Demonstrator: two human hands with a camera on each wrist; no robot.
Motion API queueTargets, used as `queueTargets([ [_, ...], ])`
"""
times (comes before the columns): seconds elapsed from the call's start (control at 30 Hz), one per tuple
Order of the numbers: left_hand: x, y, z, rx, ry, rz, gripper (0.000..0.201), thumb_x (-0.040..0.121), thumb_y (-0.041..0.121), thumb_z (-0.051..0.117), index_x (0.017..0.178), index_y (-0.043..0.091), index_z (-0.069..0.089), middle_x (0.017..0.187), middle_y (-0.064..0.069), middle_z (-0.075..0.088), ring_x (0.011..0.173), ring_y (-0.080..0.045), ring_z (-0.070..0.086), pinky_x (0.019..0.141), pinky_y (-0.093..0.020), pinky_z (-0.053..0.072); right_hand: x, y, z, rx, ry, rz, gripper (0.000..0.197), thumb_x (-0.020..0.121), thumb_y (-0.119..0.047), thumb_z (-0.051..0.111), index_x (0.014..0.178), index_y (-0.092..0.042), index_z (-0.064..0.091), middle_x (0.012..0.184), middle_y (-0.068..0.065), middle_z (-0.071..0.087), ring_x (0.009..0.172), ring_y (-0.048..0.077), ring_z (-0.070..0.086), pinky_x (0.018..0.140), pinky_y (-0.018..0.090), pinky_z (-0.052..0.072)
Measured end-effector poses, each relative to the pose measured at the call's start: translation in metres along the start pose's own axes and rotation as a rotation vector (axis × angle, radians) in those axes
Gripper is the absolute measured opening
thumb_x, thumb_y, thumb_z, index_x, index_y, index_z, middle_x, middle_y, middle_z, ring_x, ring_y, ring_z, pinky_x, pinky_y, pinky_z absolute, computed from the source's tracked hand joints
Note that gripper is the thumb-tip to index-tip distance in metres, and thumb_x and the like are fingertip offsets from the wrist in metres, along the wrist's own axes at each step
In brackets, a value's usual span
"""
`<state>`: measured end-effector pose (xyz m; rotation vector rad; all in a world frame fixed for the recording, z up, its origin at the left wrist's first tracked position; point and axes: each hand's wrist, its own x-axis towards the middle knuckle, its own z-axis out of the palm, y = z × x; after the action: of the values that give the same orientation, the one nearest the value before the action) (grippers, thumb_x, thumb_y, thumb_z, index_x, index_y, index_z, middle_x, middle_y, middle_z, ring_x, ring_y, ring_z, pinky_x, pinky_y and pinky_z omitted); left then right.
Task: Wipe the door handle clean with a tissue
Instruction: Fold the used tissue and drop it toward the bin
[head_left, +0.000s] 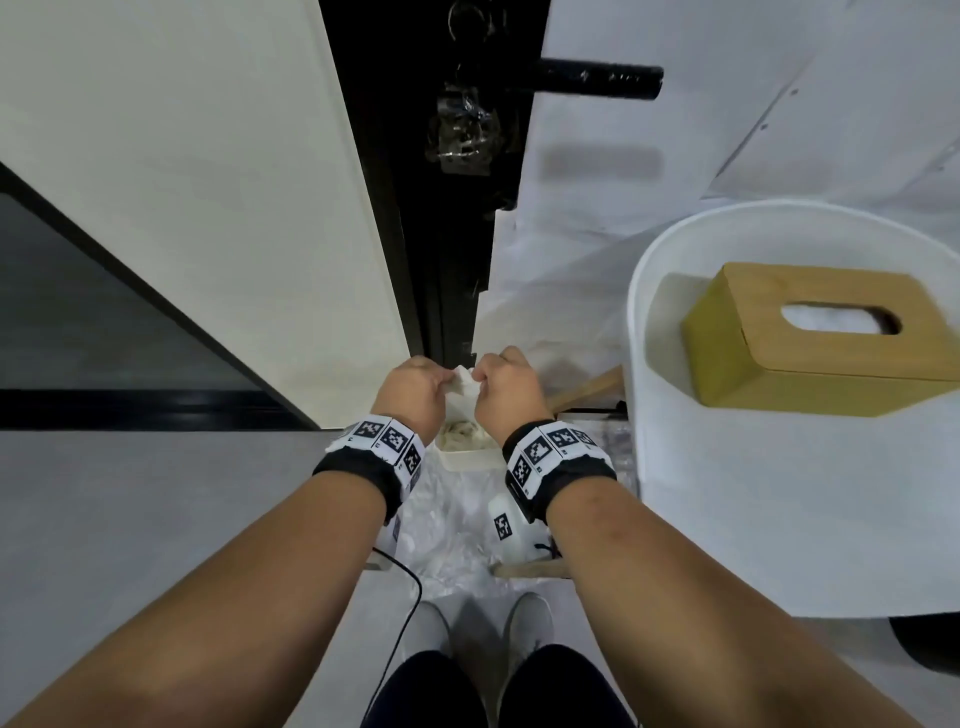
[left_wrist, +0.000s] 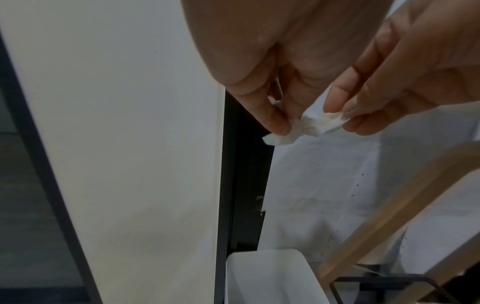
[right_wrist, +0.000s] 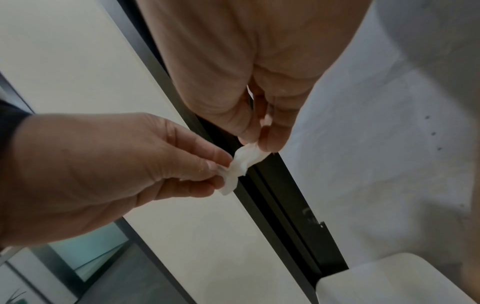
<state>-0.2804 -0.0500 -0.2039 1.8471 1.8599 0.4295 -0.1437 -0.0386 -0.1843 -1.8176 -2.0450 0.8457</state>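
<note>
A small crumpled white tissue (head_left: 464, 383) is stretched between my two hands, low in front of the door edge. My left hand (head_left: 415, 389) pinches one end of the tissue (left_wrist: 306, 128) between thumb and fingertips. My right hand (head_left: 506, 387) pinches the other end of the tissue (right_wrist: 240, 166). The black door handle (head_left: 602, 79) juts to the right from the dark door edge, far above both hands, untouched.
A white bin (head_left: 467, 449) with used tissues stands on the floor under my hands. A wooden tissue box (head_left: 821, 343) sits on a round white table (head_left: 675, 519) at the right. Crinkled plastic film (head_left: 460, 130) clings to the lock plate. A cable (head_left: 400, 623) trails by my feet.
</note>
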Motion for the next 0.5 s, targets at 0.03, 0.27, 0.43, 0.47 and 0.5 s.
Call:
queueTargets([
  [0.03,0.002,-0.005,0.008,-0.001,-0.007,-0.001,0.032,0.092,0.004,0.048,0.112,0.013,0.071,0.115,-0.012,0.063,0.104,-0.026,0.06,0.094,-0.025,0.043,0.002,0.004,0.006,-0.004,-0.004,0.004,0.027,0.078,0.008,0.048,0.096,-0.007,0.063,0.107,0.01,0.049,0.073,0.021,0.049,0.072,0.026,0.046],
  [0.27,0.016,-0.04,0.061,0.058,-0.121,-0.045,0.035,0.092,0.004,0.046,0.116,0.016,0.067,0.121,-0.008,0.062,0.107,-0.026,0.059,0.094,-0.034,0.047,0.014,0.038,0.049,-0.079,-0.085,0.067,0.03,0.082,0.003,0.048,0.106,-0.006,0.064,0.114,0.013,0.052,0.101,0.028,0.056,0.077,0.022,0.038],
  [0.43,0.026,-0.055,0.086,0.072,-0.179,-0.06,0.035,0.092,0.004,0.045,0.116,0.015,0.067,0.121,-0.01,0.063,0.107,-0.027,0.06,0.094,-0.035,0.048,0.027,0.052,0.074,-0.064,-0.139,0.116,0.032,0.08,-0.001,0.048,0.108,-0.003,0.064,0.116,0.017,0.052,0.107,0.032,0.055,0.096,0.036,0.045],
  [0.47,0.028,-0.058,0.09,0.066,-0.185,-0.066,0.035,0.092,0.003,0.045,0.117,0.014,0.067,0.121,-0.01,0.062,0.108,-0.028,0.06,0.094,-0.035,0.048,0.029,0.054,0.079,-0.074,-0.154,0.129,0.033,0.08,-0.001,0.049,0.109,-0.003,0.063,0.117,0.017,0.051,0.108,0.032,0.054,0.097,0.037,0.045],
  [0.5,0.03,-0.062,0.094,0.056,-0.184,-0.065,0.035,0.092,0.003,0.045,0.117,0.013,0.067,0.122,-0.011,0.062,0.108,-0.028,0.06,0.095,-0.035,0.047,0.033,0.057,0.084,-0.084,-0.171,0.138,0.034,0.08,-0.001,0.049,0.111,-0.003,0.063,0.119,0.017,0.051,0.109,0.032,0.054,0.098,0.037,0.044],
])
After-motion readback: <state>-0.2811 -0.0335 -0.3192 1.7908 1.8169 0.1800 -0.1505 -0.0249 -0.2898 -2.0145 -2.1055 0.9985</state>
